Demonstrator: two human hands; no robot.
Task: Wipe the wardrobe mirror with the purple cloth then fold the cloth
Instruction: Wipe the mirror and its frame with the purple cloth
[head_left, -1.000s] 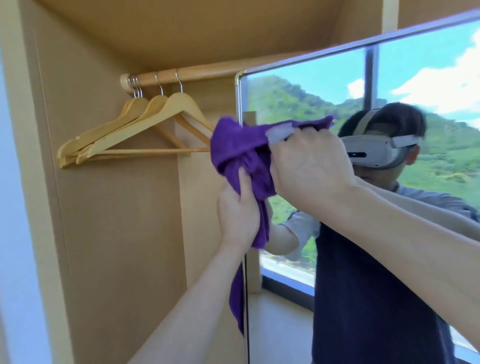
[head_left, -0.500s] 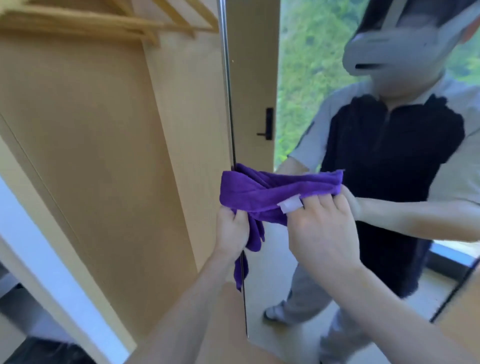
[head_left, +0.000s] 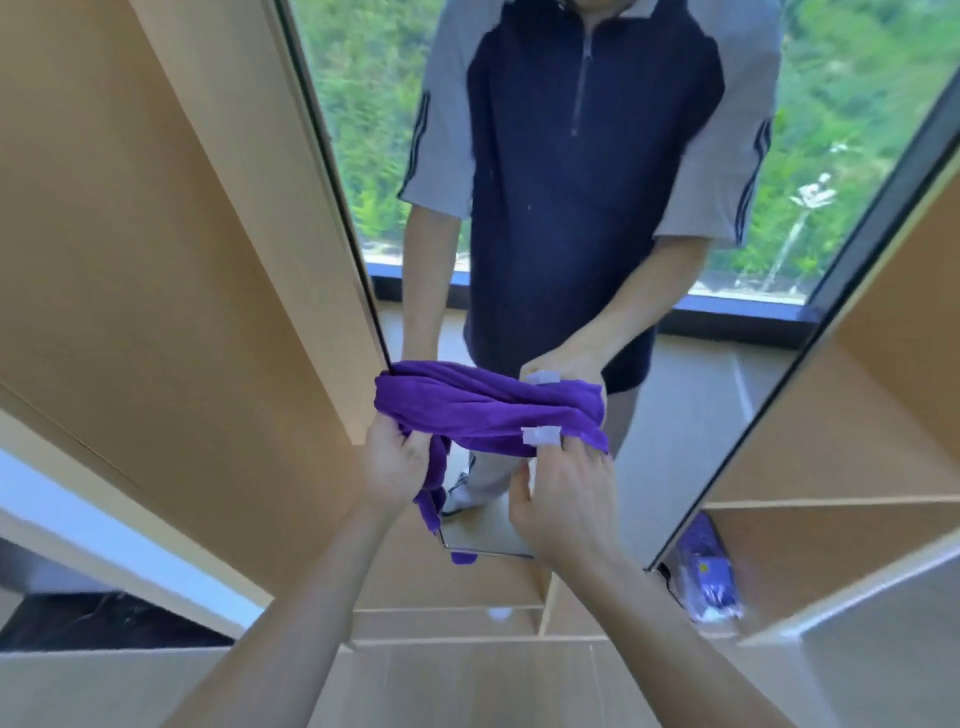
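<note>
Both hands were raised against the lower part of the tall wardrobe mirror (head_left: 649, 426), each curled onto the bunched purple microfibre cloth (head_left: 488, 410). That frameless glass panel was set between light-brown wooden wardrobe panels (head_left: 171, 249), and a person in a navy and grey zip-neck shirt was reflected in it before green hillside. The cloth was stretched sideways as a twisted roll across the glass near the mirror's left edge, its loose tail hung below. The left hand (head_left: 392, 465) was closed around the cloth's left end, fingers wrapped over the fabric. The right hand (head_left: 563, 501) was pinched onto the right end, fingertips bent over the hem beside a small white sewn label (head_left: 541, 435). A purple and white package (head_left: 709, 577) was seen low in the compartment at the mirror's right.
</note>
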